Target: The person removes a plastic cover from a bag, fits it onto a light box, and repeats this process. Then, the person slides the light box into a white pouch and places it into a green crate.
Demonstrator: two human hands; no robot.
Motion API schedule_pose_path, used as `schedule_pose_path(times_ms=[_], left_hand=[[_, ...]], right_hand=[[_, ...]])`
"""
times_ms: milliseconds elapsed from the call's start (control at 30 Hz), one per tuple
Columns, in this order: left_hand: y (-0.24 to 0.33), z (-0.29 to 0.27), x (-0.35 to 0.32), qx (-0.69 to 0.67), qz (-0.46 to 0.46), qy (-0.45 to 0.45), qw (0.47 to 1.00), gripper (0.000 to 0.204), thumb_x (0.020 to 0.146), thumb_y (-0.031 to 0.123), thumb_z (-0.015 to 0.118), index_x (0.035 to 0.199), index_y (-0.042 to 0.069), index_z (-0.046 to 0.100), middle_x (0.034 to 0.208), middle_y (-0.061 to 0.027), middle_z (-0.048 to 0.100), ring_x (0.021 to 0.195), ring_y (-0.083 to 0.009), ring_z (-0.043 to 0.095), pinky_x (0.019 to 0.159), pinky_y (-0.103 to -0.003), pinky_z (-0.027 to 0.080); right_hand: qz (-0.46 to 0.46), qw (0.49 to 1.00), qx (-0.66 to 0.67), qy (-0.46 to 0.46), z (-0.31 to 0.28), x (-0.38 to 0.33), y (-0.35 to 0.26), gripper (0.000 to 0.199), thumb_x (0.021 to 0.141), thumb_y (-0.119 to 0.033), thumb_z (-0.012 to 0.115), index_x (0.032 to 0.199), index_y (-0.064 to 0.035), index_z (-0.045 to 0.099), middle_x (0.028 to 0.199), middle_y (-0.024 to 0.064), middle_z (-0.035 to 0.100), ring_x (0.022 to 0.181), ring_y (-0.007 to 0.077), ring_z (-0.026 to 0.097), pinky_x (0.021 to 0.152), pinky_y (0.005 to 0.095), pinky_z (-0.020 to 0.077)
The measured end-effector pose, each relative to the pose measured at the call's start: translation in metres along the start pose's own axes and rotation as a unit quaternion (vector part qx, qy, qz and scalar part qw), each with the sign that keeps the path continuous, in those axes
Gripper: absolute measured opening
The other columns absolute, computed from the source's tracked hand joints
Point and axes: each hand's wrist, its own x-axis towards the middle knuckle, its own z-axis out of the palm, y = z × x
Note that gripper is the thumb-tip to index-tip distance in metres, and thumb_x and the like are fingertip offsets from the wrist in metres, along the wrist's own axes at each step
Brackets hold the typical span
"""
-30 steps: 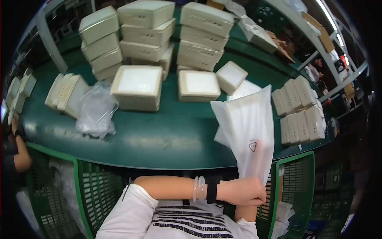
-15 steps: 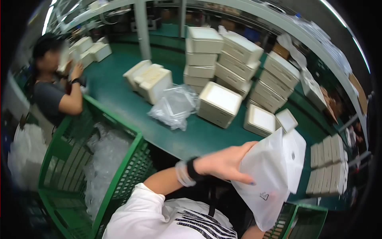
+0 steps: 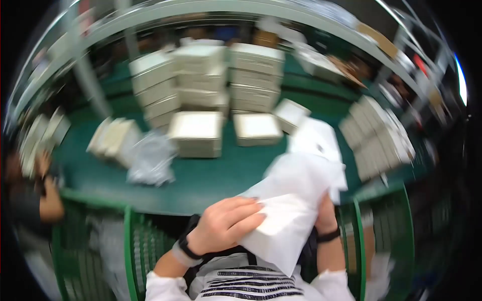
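Before my chest, both hands hold a white plastic bag [image 3: 296, 188], tilted, with its far end reaching over the green table [image 3: 201, 190]. A squared edge under the film suggests a box-like thing inside, though I cannot make it out fully. The fingers of my left hand [image 3: 223, 226] press over the bag's near left side. At its right side is my right hand [image 3: 327, 214], gripping the bag from behind, its fingers mostly hidden. Just beyond the bag sit two low cream boxes with white tops, a wider box [image 3: 257, 129] and a smaller box [image 3: 291, 115].
Stacked cream boxes [image 3: 256, 75] line the table's far side, and more boxes [image 3: 376, 138] stand at right. Crumpled clear plastic bags [image 3: 152, 158] lie left of centre. Green crates flank me, a left crate [image 3: 129, 251] and a right crate [image 3: 359, 246]. A co-worker's arm [image 3: 49, 200] is at far left.
My view has swung to the right. My left hand has moved nearer my chest, and the bag has tipped from hanging upright to slanting away over the table. My right hand now shows beside it.
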Motion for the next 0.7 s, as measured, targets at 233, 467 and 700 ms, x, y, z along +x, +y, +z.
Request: schedule_pose_path(times_ms=[233, 467, 700], left_hand=[[0.018, 0.055, 0.016, -0.207, 0.022, -0.112, 0.972, 0.046, 0.065, 0.016, 0.076, 0.106, 0.007, 0.056, 0.098, -0.0142, 0.064, 0.086, -0.0336, 0.064, 0.072, -0.04, 0.053], [0.072, 0.134, 0.067, -0.331, 0.009, 0.029, 0.943, 0.054, 0.075, 0.012, 0.071, 0.123, 0.005, 0.048, 0.1, -0.0146, 0.063, 0.089, -0.0312, 0.063, 0.083, -0.037, 0.048], [0.074, 0.158, 0.061, -0.403, -0.126, -0.24, 0.874, 0.052, 0.078, 0.0, 0.062, 0.128, -0.001, 0.046, 0.099, -0.0142, 0.063, 0.09, -0.0245, 0.062, 0.086, -0.034, 0.047]], right_hand=[[-0.114, 0.826, -0.549, -0.054, 0.029, -0.084, -0.05, 0.064, 0.068, -0.036, 0.079, 0.115, -0.0003, 0.054, 0.112, 0.017, 0.056, 0.102, 0.036, 0.055, 0.089, 0.04, 0.046], [-0.138, 0.644, -0.687, 0.307, -0.041, -0.232, -0.116, 0.067, 0.071, -0.031, 0.075, 0.126, -0.003, 0.05, 0.121, 0.0165, 0.055, 0.109, 0.0327, 0.056, 0.092, 0.0398, 0.0452], [0.175, 0.608, -0.613, 0.473, -0.246, -0.419, -0.125, 0.074, 0.067, -0.02, 0.078, 0.128, -0.0018, 0.039, 0.103, 0.0229, 0.061, 0.098, 0.0364, 0.06, 0.083, 0.0392, 0.0478]])
